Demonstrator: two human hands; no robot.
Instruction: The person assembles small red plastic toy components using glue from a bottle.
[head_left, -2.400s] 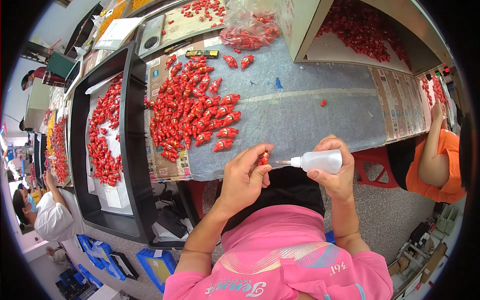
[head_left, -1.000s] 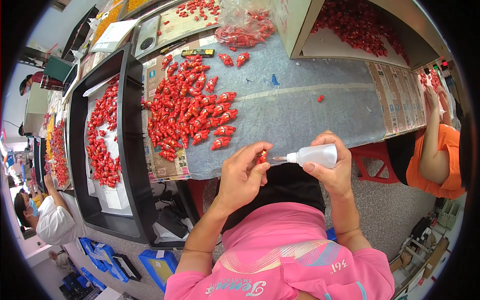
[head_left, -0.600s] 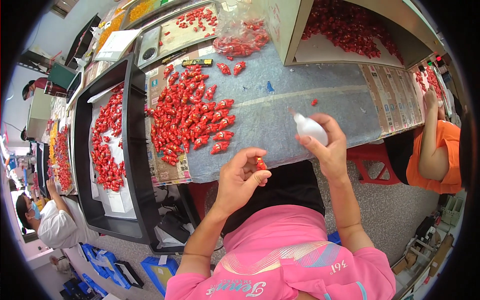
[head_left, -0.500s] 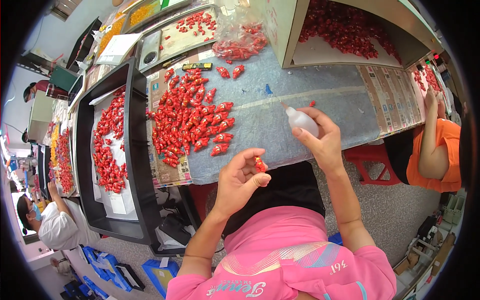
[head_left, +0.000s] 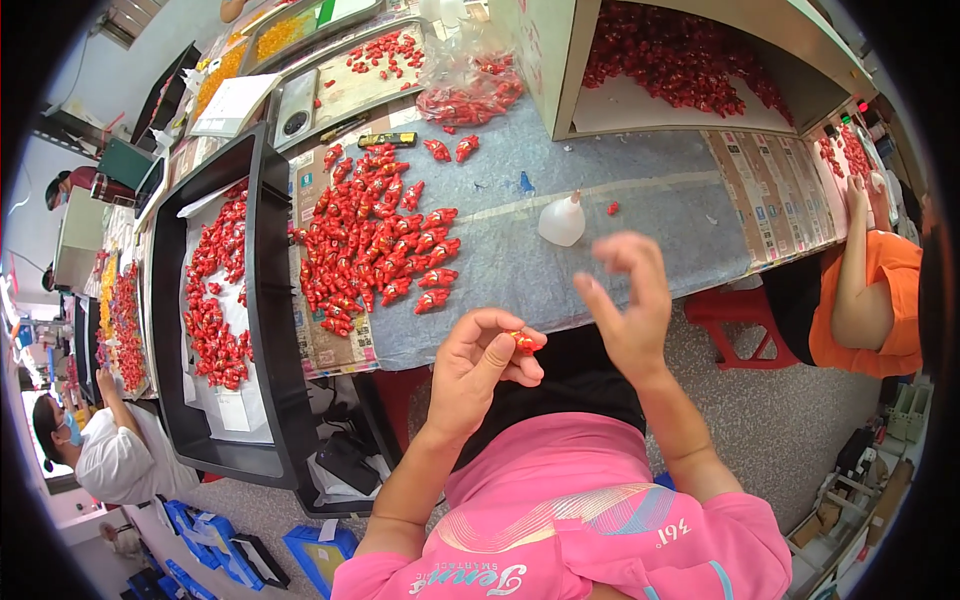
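My left hand (head_left: 482, 365) pinches a small red figurine (head_left: 524, 342) with gold marks between thumb and fingers, just off the table's near edge. Just past my right hand (head_left: 632, 300), a white squeeze bottle (head_left: 562, 221) with a thin tip stands on the blue-grey table cover (head_left: 650, 210). That hand is slightly blurred, its fingers apart and nothing in them. A single small red piece (head_left: 613, 208) lies to the right of the bottle. To the left, many similar red figurines (head_left: 370, 235) are heaped, with several lined along the heap's right side.
A black tray (head_left: 262, 300) with more red pieces stands at the left. An open-fronted box (head_left: 560, 75) full of red pieces is at the far right. A plastic bag (head_left: 470, 95) of red parts lies at the back. Co-workers sit at both sides; a red stool (head_left: 725, 320) stands right.
My right hand has put the squeeze bottle upright on the table, let go and drawn back toward me. My left hand still holds the figurine, now turned more sideways.
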